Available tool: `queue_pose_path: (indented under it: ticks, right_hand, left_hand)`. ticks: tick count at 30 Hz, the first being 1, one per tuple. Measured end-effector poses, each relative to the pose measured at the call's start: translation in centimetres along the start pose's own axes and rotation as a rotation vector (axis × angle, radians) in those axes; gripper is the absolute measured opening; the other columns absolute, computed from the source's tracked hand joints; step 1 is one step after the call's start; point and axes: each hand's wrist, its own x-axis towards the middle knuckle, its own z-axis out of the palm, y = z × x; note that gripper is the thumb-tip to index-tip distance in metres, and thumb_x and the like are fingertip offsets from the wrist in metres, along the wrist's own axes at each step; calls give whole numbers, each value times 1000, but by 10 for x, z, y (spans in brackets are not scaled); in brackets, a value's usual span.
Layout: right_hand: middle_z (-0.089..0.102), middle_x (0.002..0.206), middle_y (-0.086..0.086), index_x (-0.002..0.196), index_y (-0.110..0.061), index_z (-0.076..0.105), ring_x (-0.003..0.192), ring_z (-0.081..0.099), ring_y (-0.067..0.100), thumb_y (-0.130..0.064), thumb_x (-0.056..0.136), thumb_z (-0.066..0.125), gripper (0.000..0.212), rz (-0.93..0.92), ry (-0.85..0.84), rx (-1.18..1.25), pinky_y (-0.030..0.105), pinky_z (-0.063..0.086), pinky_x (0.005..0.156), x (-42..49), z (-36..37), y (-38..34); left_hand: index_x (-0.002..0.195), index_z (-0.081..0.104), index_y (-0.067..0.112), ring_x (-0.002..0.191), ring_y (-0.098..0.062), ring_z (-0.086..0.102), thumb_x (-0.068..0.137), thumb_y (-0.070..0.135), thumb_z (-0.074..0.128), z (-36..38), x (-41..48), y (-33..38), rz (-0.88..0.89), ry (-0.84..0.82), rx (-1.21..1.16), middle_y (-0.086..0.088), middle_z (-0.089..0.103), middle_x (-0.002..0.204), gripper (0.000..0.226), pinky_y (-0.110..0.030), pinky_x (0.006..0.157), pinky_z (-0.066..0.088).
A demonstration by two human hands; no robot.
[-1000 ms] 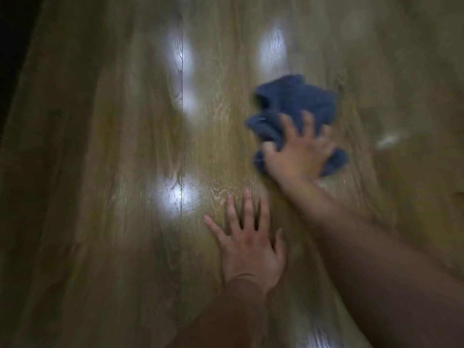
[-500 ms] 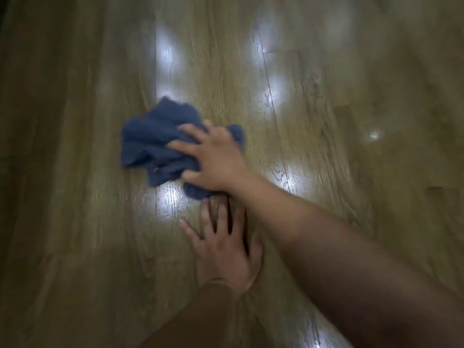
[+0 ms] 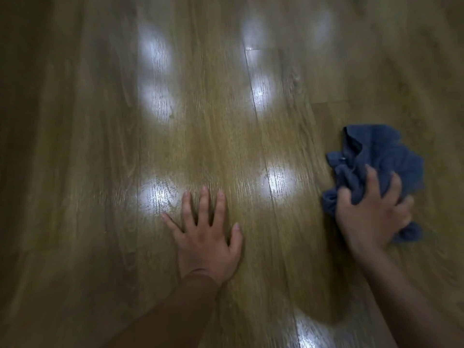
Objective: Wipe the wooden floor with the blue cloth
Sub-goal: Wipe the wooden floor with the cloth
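Looking down from the head cam, it's pretty much all wooden floor (image 3: pixel 82 151), planks running 6 to 12 o'clock; the blue cloth (image 3: pixel 386 156) sits bunched up on the boards out at about 3 o'clock, close to the frame edge; the right hand (image 3: pixel 371 219) is on the near part of it, fingers curled into the folds and gripping a wad, with most of the cloth poking out past the fingers toward 12; the left hand (image 3: pixel 206 237) is around 6 o'clock of centre, flat on the floor, fingers spread and straight, holding nothing, well apart from the cloth; a few bright glare patches (image 3: pixel 157 199) shine on the boards, one just beside the left fingertips at 10 o'clock of that hand; the edges look kinda blurry.
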Motion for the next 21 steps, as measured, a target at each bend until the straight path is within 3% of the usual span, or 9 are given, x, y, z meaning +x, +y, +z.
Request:
queue_pose_path:
  ticks: [3, 9, 17, 21]
  right_hand:
    - [27, 160, 7, 146, -36, 43, 138, 25, 50, -52, 79, 44, 69, -184, -58, 21, 62, 25, 110, -39, 8, -37]
    - [44, 154, 1, 133, -40, 59, 138, 33, 47, -50, 71, 58, 64, -831, -89, 102, 59, 30, 107, -49, 29, -84]
    - [47, 151, 3, 138, -36, 58, 133, 40, 44, -50, 70, 57, 69, -1211, -262, 5, 53, 33, 101, 26, 17, -80]
    - [47, 151, 6, 140, -30, 58, 132, 43, 42, -48, 74, 56, 69, -1153, -265, 8, 53, 39, 101, 52, 9, -72]
  left_hand:
    - [152, 39, 25, 150, -38, 17, 90, 56, 32, 2, 0, 0, -3, 11, 4, -8, 31, 161, 70, -77, 110, 8]
    - [145, 49, 20, 146, -42, 29, 86, 54, 37, 4, 1, 0, 16, 89, -15, -11, 41, 155, 69, -79, 108, 11]
    - [147, 47, 22, 146, -41, 28, 87, 55, 35, 5, 1, 0, -2, 83, 4, -10, 40, 155, 70, -78, 109, 11]
    - [148, 45, 23, 146, -40, 27, 87, 56, 35, 4, 1, -1, -1, 66, 5, -9, 39, 156, 70, -78, 110, 10]
